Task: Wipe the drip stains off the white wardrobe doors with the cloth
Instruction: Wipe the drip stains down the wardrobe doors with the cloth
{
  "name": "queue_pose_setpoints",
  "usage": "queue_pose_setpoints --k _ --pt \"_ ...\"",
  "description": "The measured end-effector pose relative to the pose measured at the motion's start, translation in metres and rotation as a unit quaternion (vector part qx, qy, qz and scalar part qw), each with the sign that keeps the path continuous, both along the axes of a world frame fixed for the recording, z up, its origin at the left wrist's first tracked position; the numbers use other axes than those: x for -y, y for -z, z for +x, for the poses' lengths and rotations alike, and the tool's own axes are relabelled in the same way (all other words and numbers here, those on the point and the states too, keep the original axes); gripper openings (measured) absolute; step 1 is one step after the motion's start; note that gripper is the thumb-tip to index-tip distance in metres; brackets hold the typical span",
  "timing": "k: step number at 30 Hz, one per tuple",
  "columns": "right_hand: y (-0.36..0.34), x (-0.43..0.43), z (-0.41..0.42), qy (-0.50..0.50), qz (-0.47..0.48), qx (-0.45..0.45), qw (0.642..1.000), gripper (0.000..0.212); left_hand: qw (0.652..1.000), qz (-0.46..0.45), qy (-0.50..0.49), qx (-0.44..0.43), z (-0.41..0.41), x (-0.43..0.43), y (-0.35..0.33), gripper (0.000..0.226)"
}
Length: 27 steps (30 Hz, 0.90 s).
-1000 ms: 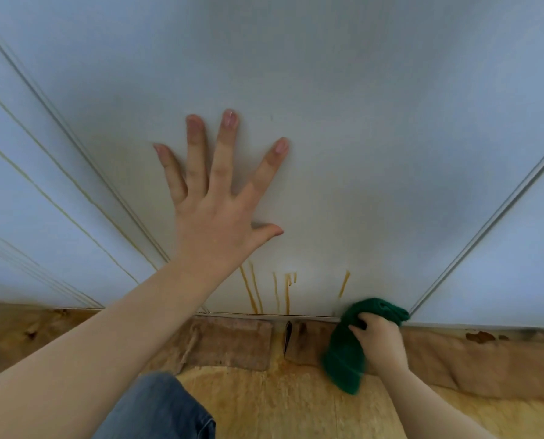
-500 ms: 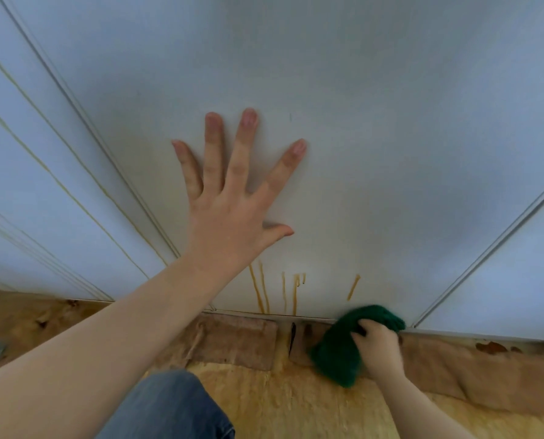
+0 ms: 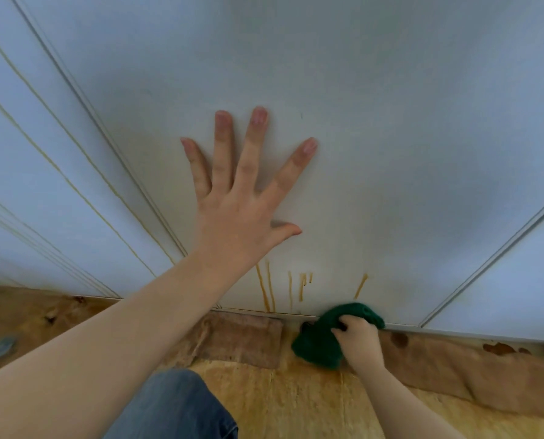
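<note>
The white wardrobe door point(image 3: 375, 137) fills the view in front of me. Several thin brown drip stains point(image 3: 269, 289) run down its bottom edge, with one short streak point(image 3: 361, 285) further right. My left hand point(image 3: 239, 204) presses flat on the door above the stains, fingers spread and straight. Low on the right, my right hand point(image 3: 359, 342) grips a bunched green cloth point(image 3: 319, 340) at the door's bottom edge, just below the right streak. More faint brown drip lines point(image 3: 52, 160) cross the door panel on the left.
A worn wooden floor point(image 3: 296, 400) with brownish patches lies under the doors. My knee in blue jeans point(image 3: 172, 407) is at the bottom centre. Door seams point(image 3: 106, 131) run diagonally at left and right.
My right hand has shifted the cloth slightly left along the door's bottom edge. My left hand stays pressed flat on the door; the view has drifted a little.
</note>
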State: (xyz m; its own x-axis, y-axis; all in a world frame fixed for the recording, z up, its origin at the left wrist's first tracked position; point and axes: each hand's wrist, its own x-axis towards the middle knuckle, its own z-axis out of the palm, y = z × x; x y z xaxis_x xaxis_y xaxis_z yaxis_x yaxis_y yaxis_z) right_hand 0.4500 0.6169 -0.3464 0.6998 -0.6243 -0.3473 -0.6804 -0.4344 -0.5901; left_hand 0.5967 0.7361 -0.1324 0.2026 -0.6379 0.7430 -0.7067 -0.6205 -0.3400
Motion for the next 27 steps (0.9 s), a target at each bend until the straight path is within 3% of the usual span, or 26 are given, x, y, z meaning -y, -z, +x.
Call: queue_pose_setpoints --k 5,8,10,14,19,22,24,27 --pt "-0.01 0.001 -0.003 -0.005 -0.01 0.013 1.0 0.012 1.0 0.007 -0.001 -0.012 -0.002 0.0 0.0 0.128" --pt "-0.034 -0.012 0.008 -0.014 0.006 0.092 0.996 0.014 1.0 0.007 -0.002 -0.02 -0.003 -0.001 -0.001 0.128" --pt "-0.058 -0.011 0.008 0.023 0.028 0.17 0.985 0.004 1.0 0.009 0.002 -0.024 -0.003 -0.002 -0.001 0.128" --pt "-0.08 0.003 -0.009 0.09 0.057 0.305 0.946 0.014 1.0 0.011 0.0 -0.015 -0.006 -0.001 -0.002 0.124" --pt "-0.036 0.013 -0.012 0.036 0.066 0.13 0.989 0.009 1.0 0.012 -0.008 -0.012 -0.005 -0.002 0.001 0.126" --pt "-0.046 0.008 -0.004 0.032 0.041 0.123 0.991 0.009 0.999 0.021 -0.024 -0.006 -0.005 -0.003 0.0 0.129" --pt "-0.076 0.0 0.002 0.048 0.048 0.207 0.976 0.018 0.999 0.023 -0.021 -0.007 -0.004 -0.003 0.0 0.128" --pt "-0.121 -0.006 0.013 0.055 0.103 0.358 0.926 0.02 1.0 0.017 -0.007 -0.01 -0.005 -0.003 -0.001 0.124"
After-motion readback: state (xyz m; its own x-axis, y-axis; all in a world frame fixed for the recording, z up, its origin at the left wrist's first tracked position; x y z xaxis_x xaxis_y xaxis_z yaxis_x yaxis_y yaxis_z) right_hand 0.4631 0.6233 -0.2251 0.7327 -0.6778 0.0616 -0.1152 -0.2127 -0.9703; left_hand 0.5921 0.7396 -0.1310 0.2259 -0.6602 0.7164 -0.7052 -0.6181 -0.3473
